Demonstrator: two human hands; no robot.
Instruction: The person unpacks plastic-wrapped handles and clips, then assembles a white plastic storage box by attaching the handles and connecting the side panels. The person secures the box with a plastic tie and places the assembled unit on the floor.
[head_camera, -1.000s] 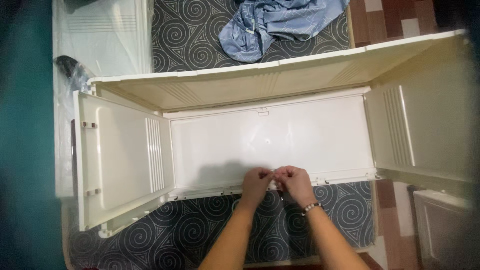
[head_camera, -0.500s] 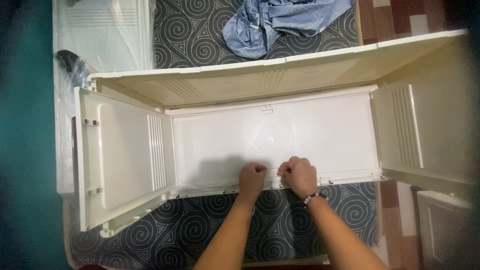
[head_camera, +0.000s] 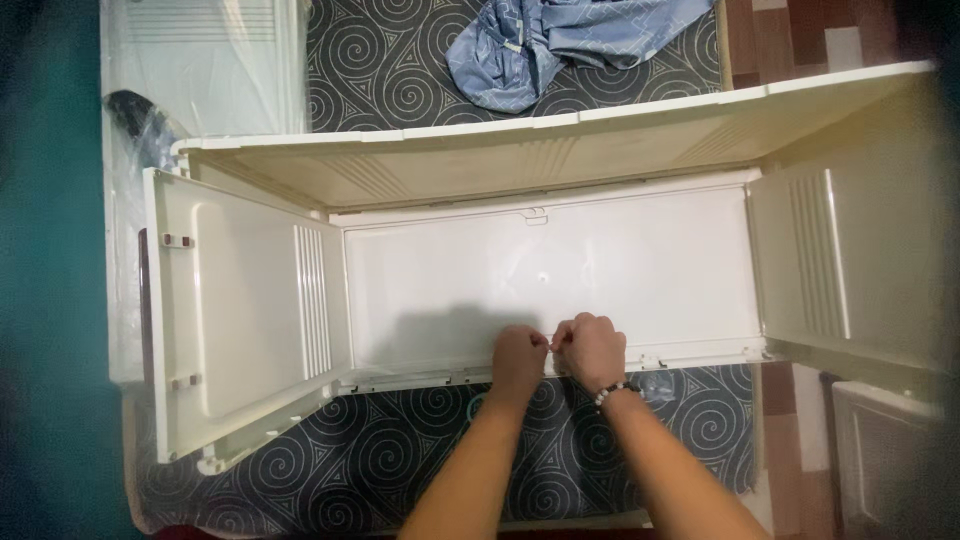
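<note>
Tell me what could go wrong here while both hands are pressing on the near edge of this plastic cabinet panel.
The left hand and right hand sit close together on the white panel, so fingers might get pinched at its edge. The left side panel leans outward and could swing or fall. The patterned mat may let the frame slide.

the cream cabinet shell (head_camera: 545, 270) looks like smooth moulded plastic with a faint sheen, its side panels ribbed. the dark swirl-patterned rug (head_camera: 400, 460) under it reads as matt woven cloth, and the blue garment (head_camera: 560, 45) at the far side is soft crumpled fabric.
</note>
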